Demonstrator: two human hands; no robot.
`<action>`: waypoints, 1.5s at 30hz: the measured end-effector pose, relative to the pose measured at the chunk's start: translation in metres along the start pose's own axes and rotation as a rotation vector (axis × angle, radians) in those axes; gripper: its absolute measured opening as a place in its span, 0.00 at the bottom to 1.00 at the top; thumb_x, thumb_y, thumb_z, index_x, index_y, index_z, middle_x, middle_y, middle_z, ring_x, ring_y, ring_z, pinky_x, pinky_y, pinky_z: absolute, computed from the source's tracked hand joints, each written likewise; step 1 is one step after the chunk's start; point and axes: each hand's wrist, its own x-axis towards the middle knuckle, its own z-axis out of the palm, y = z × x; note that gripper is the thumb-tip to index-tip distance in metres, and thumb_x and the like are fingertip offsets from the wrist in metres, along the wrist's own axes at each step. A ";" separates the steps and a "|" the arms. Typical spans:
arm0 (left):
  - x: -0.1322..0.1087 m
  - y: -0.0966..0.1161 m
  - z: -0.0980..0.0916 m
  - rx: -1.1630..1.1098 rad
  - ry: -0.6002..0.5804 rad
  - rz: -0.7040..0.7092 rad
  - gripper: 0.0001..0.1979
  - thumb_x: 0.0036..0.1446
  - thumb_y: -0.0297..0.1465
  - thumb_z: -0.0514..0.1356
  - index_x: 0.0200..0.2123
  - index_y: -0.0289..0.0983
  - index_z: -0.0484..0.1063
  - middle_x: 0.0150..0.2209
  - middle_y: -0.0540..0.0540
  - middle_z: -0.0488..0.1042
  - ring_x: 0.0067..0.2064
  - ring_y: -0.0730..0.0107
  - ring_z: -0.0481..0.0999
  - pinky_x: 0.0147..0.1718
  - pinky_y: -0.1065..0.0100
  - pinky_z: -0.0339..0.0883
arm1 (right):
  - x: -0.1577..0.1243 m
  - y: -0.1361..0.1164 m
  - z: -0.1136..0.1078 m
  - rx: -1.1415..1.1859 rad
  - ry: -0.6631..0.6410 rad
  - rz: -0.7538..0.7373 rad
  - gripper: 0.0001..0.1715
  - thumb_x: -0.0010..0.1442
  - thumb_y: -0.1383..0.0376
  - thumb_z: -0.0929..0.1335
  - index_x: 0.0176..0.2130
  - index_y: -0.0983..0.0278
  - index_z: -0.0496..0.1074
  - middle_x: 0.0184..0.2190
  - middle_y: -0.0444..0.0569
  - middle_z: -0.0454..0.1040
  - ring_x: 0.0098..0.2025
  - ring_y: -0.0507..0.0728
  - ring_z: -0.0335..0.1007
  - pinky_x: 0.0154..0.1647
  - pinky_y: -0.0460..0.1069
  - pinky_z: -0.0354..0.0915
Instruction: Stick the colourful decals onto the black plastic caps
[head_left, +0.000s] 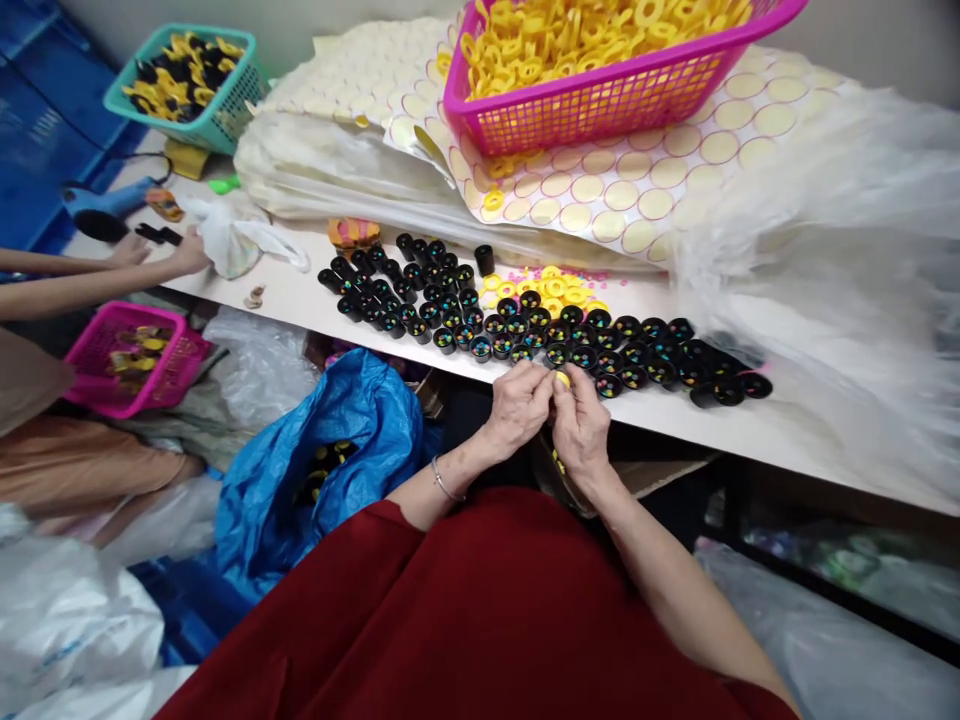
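Observation:
My two hands meet just in front of the table's front edge, fingers closed. Between the fingertips of my right hand (pixel 580 428) shows a small yellow piece (pixel 562 379), mostly covered by the thumb and fingers. Touching or nearly touching it, my left hand (pixel 517 408) is pinched, and what its fingers hold is hidden. Right beyond my hands stand rows of small black cups (pixel 556 355) with tiny coloured bits inside. Behind the cups lies a loose pile of yellow rings (pixel 555 288) with small pink pieces (pixel 600 277) around it.
A pink basket (pixel 570 125) full of yellow rings rests on sheets of round stickers (pixel 619 195). A teal basket (pixel 225 125) stands at the far left. Another person's hand (pixel 187 255) holds black parts there. An open blue sack (pixel 300 400) sits below the table.

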 end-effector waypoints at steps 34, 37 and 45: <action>-0.003 0.013 -0.001 -0.405 -0.045 -0.557 0.17 0.62 0.42 0.59 0.27 0.36 0.71 0.19 0.52 0.70 0.21 0.75 0.70 0.23 0.73 0.68 | 0.007 0.016 -0.010 0.010 -0.166 -0.032 0.24 0.66 0.51 0.63 0.52 0.64 0.72 0.41 0.55 0.79 0.38 0.58 0.77 0.42 0.54 0.75; -0.010 0.009 -0.001 -0.560 -0.001 -0.614 0.17 0.62 0.44 0.58 0.37 0.35 0.72 0.20 0.52 0.72 0.20 0.74 0.72 0.23 0.73 0.70 | 0.006 0.015 -0.005 0.042 -0.096 -0.019 0.21 0.66 0.51 0.64 0.49 0.63 0.71 0.39 0.52 0.78 0.38 0.58 0.76 0.41 0.54 0.74; -0.043 0.005 0.002 -0.181 0.078 -0.304 0.11 0.52 0.29 0.62 0.40 0.34 0.76 0.33 0.47 0.77 0.25 0.78 0.70 0.30 0.72 0.72 | -0.013 0.007 -0.010 0.176 -0.056 0.044 0.20 0.65 0.51 0.65 0.49 0.61 0.69 0.37 0.48 0.77 0.29 0.54 0.73 0.33 0.50 0.73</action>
